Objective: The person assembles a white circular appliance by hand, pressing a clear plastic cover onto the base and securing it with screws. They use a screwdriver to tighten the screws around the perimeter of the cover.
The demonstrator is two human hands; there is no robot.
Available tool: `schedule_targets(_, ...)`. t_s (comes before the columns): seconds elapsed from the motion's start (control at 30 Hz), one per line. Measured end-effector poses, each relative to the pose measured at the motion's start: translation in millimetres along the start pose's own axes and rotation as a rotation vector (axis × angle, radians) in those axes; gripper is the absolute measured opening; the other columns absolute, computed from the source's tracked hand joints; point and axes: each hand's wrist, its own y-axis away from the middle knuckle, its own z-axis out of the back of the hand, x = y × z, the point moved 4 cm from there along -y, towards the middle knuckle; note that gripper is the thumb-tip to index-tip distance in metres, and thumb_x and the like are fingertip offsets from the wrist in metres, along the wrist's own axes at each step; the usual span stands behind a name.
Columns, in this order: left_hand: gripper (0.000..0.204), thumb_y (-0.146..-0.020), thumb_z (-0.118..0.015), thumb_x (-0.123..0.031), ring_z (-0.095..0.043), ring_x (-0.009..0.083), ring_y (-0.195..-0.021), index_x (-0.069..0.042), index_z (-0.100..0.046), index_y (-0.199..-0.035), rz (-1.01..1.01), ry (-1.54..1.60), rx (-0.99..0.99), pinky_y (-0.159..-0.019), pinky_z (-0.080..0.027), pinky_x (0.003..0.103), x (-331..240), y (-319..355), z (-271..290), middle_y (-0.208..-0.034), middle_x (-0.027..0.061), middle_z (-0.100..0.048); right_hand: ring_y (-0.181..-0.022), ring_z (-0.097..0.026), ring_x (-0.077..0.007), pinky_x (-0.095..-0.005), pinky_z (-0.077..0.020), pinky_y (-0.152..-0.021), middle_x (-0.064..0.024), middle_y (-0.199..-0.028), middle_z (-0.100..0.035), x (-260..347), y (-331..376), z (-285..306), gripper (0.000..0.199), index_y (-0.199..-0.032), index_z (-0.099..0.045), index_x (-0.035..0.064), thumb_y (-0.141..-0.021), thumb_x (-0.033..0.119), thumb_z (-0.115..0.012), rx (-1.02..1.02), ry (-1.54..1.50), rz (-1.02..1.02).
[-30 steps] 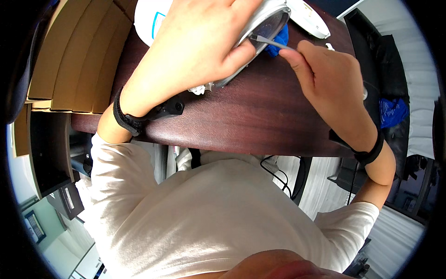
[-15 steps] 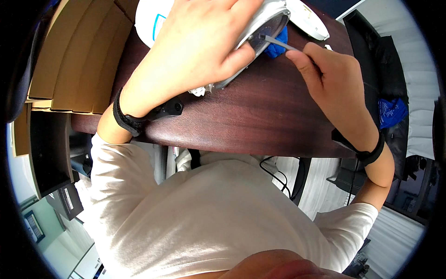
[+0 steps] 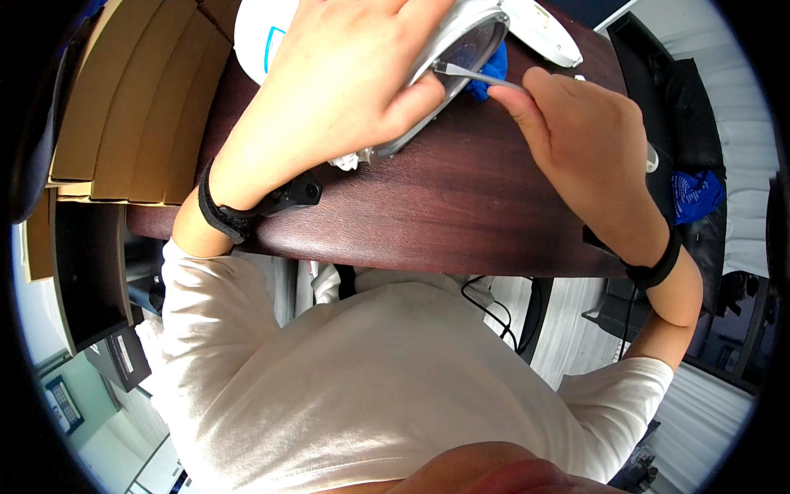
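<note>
At the table's far side, my left hand (image 3: 362, 82) is closed around a round device with a silver rim (image 3: 411, 136) and a dark, recessed face. The device stands tilted, its face turned to the right, and my left thumb presses on its rim. Closed in my right hand (image 3: 588, 136) is a slim metal flat-blade screwdriver (image 3: 485, 78); its handle is hidden in the fist. The blade's tip touches the device near the rim, just above my left thumb. A white rounded part (image 3: 253, 41) with a blue outline shows behind my left wrist.
On the dark wood table (image 3: 461, 206), a blue cloth (image 3: 496, 70) lies behind the device and a white shell-like piece (image 3: 547, 37) beyond it. Crumpled white material (image 3: 350, 160) sits under the device. Cardboard boxes (image 3: 123, 107) stand at left, a black sofa (image 3: 658, 90) at right.
The screwdriver has moved left, its tip going from the device's dark face to near the rim by my left thumb. My right hand moved slightly left with it; the left keeps its hold.
</note>
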Motion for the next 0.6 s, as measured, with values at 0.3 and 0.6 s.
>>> schedule_targets(0.3, 0.075, -0.081, -0.064, -0.029, -0.04, 0.0493, -0.142, 0.003, -0.044, -0.146, 0.004, -0.049, 0.032, -0.115, -0.025, 0.07, 1.4, -3.5, -0.3, -0.149, 0.0285, -0.046, -0.042, -0.046, -0.018, -0.0319, -0.0344, -0.043, -0.0053, -0.049, -0.044, -7.3, 9.4, -28.2, 0.052, -0.069, -0.052, 0.0051, -0.105, 0.042, -0.057, 0.209, -0.797, -0.244)
schedule_targets(0.6, 0.075, -0.082, -0.064, -0.03, -0.039, 0.0491, -0.143, 0.003, -0.044, -0.146, 0.001, -0.02, 0.012, -0.115, -0.025, 0.071, -0.4, -4.4, 2.6, -0.15, 0.0287, -0.045, -0.043, -0.059, -0.0256, -0.0346, -0.043, -0.043, -0.0093, -0.052, -0.057, -6.7, 6.1, 1.2, 0.046, -0.071, -0.06, 0.0089, -0.102, 0.043, -0.06, 0.041, -0.217, -0.06)
